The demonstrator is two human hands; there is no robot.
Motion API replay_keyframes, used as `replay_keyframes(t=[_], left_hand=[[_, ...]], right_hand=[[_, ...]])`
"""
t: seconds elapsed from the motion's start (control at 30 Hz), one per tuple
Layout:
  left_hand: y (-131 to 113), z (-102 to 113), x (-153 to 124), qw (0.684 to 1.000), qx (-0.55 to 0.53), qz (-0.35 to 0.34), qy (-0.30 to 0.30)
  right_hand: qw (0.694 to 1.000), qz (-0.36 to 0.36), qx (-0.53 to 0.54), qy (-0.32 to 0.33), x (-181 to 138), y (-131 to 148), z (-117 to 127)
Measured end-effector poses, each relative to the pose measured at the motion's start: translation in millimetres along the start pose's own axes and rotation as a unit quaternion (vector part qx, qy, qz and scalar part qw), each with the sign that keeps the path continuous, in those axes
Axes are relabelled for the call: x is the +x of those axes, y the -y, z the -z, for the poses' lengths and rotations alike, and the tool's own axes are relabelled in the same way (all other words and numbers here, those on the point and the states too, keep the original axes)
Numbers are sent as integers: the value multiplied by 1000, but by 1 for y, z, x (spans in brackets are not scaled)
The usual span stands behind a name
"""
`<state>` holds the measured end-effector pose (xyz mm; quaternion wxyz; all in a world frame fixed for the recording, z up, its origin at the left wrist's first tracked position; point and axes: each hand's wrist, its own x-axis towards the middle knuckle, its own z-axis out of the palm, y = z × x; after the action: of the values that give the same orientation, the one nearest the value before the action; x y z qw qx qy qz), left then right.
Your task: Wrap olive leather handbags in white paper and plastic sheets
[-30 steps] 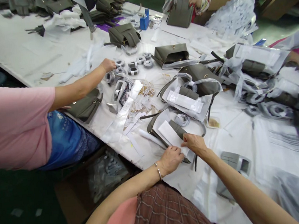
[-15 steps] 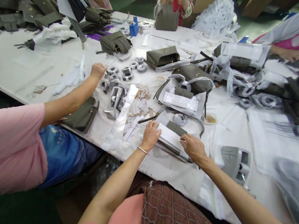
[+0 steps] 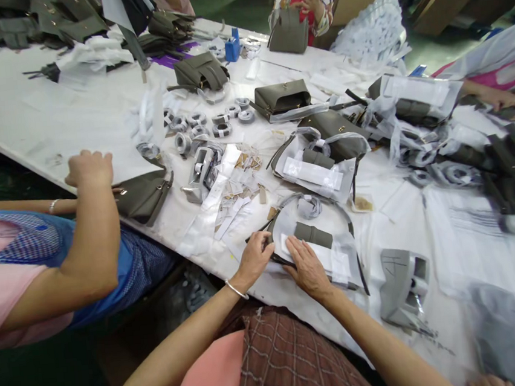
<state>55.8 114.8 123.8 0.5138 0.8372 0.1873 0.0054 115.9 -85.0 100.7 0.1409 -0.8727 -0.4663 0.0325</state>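
An olive handbag [image 3: 314, 235] wrapped in white paper [image 3: 340, 265] lies flat near the table's front edge. My left hand [image 3: 257, 254] is closed on the bag's left rim, fingers curled over the edge. My right hand [image 3: 305, 267] lies flat on the white paper over the bag's front, fingers stretched out. The bag's strap [image 3: 350, 223] curves round its far side.
A grey tape dispenser [image 3: 403, 285] sits right of the bag, another dispenser [image 3: 201, 171] and paper tags [image 3: 242, 182] to the left. Tape rolls [image 3: 221, 126] and more olive bags [image 3: 282, 96] lie farther back. A co-worker's hand [image 3: 89, 168] rests by a bag [image 3: 142, 195] at left.
My left hand shifted to the bag's left rim and my right hand flattened onto the paper. The co-worker's arm drew back from the tape rolls to the table edge.
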Motion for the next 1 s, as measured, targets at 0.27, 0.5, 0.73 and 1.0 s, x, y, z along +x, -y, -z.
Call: replay_keyframes(t=[0.27, 0.5, 0.73, 1.0], left_hand=[[33, -12, -28, 987, -67, 114, 90], [27, -12, -50, 973, 32, 63, 221], [13, -5, -43, 968, 145, 66, 194], [13, -11, -12, 982, 18, 105, 154]], right_hand=[[1000, -21, -2, 13, 7, 1, -2], [999, -31, 34, 5, 6, 3, -1], [997, -17, 56, 41, 7, -3, 11], [999, -19, 12, 26, 4, -1, 5]])
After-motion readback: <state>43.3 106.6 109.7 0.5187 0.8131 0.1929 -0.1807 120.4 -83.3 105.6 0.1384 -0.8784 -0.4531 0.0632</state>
